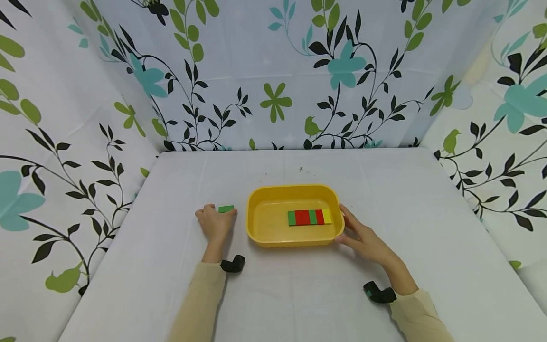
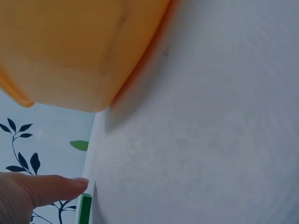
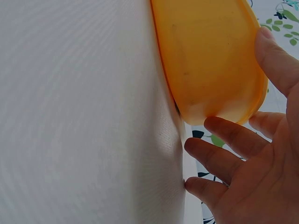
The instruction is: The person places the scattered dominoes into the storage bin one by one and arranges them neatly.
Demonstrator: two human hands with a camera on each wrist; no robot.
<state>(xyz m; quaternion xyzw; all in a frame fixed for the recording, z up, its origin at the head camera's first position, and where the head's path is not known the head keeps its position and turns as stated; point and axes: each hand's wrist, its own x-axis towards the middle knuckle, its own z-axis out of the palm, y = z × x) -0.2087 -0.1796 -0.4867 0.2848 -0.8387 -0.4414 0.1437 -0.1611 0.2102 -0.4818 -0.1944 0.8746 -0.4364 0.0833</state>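
Observation:
A yellow plastic tray [image 1: 269, 241] with rounded corners stands on the white table. Inside it, toward the right, lies a row of green, red and yellow blocks [image 1: 302, 217] side by side. Left of the tray, my left hand [image 1: 215, 223] pinches a green block [image 1: 226, 208] at the table surface; its fingers hide part of the block. In the left wrist view one finger lies right beside the green block [image 2: 84, 209]. My right hand [image 1: 363, 237] rests at the tray's right end, its spread fingers and thumb touching the wall; the right wrist view shows its palm [image 3: 266, 182].
The white tablecloth [image 1: 290, 294] covers the table around the tray. Leaf-patterned curtains [image 1: 273, 71] hang behind and on both sides. Black wrist cameras [image 1: 379, 292] are worn on both arms. A few small dark marks [image 1: 300, 169] dot the cloth behind the tray.

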